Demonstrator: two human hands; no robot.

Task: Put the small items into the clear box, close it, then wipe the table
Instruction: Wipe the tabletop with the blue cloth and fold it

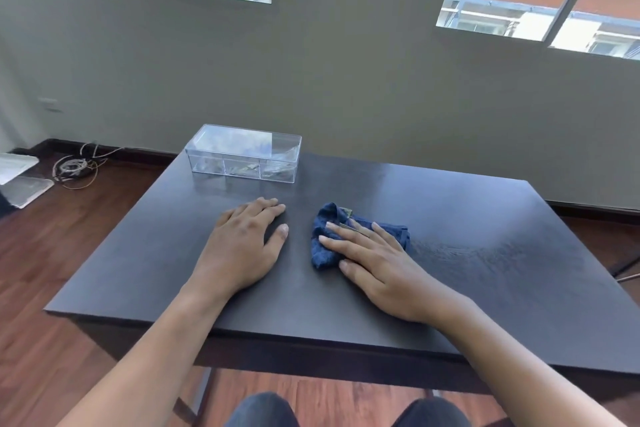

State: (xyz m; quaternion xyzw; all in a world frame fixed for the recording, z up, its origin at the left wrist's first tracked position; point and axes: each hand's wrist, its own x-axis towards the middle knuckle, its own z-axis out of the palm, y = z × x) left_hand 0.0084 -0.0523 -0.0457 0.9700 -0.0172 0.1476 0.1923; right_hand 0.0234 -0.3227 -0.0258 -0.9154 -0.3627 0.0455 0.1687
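Observation:
A clear box (242,154) stands closed at the far left of the dark table (485,225), with small items dimly visible inside its compartments. A crumpled blue cloth (329,239) lies in the middle of the table. My right hand (374,265) lies flat on the cloth, fingers spread and pressing it down. My left hand (247,241) rests palm down on the bare tabletop to the left of the cloth, fingers together, holding nothing. A faint smear of wipe marks shows on the table to the right of the cloth.
The table's near edge (311,336) is close to my knees (263,409). A grey wall with windows stands right behind the table. On the wooden floor at the left lie coiled cables (74,166) and flat white lids (20,180).

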